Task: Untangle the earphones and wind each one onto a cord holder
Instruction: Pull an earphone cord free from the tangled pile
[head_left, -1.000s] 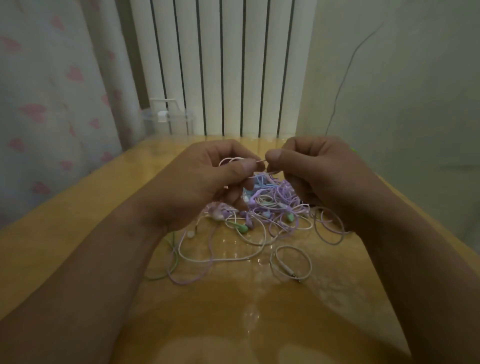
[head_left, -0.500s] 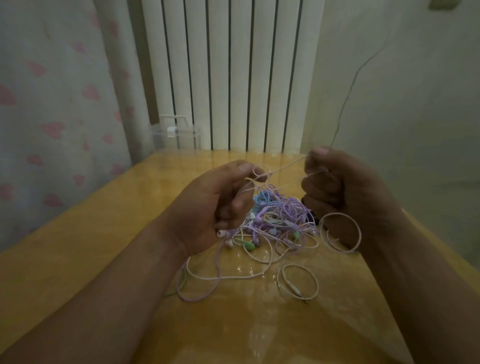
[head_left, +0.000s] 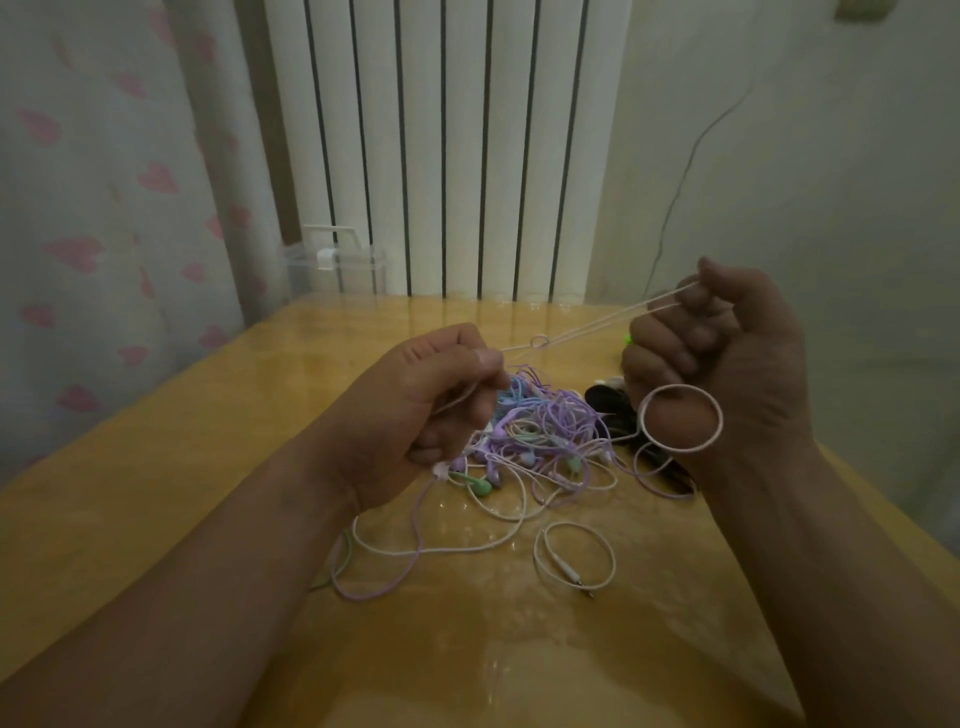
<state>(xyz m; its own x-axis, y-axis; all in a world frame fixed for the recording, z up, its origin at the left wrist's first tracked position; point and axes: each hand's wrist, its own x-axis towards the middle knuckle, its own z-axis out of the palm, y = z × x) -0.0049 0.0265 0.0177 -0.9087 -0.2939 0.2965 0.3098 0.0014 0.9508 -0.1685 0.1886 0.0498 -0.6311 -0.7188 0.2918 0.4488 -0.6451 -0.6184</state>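
Observation:
A tangled heap of earphones (head_left: 540, 426) in purple, blue, green and pale pink lies on the yellow table (head_left: 208, 467). My left hand (head_left: 415, 415) pinches a pale pink cord (head_left: 597, 325) just above the heap. My right hand (head_left: 727, 364) grips the same cord higher and to the right, so two strands run taut between the hands with a small knot loop (head_left: 540, 342) near the left thumb. A round loop of that cord (head_left: 680, 415) hangs in front of my right palm. Another cord loop with a plug (head_left: 574, 561) lies flat in front.
Dark objects (head_left: 608, 400) lie behind the heap beside my right hand, with something bright green (head_left: 628, 340) beyond. A clear plastic box (head_left: 337, 265) stands at the table's far left corner, before a white radiator (head_left: 441, 145). A curtain hangs on the left.
My right hand has pulled up and to the right, away from the left, stretching the pink cord taut and drawing the knot loop small.

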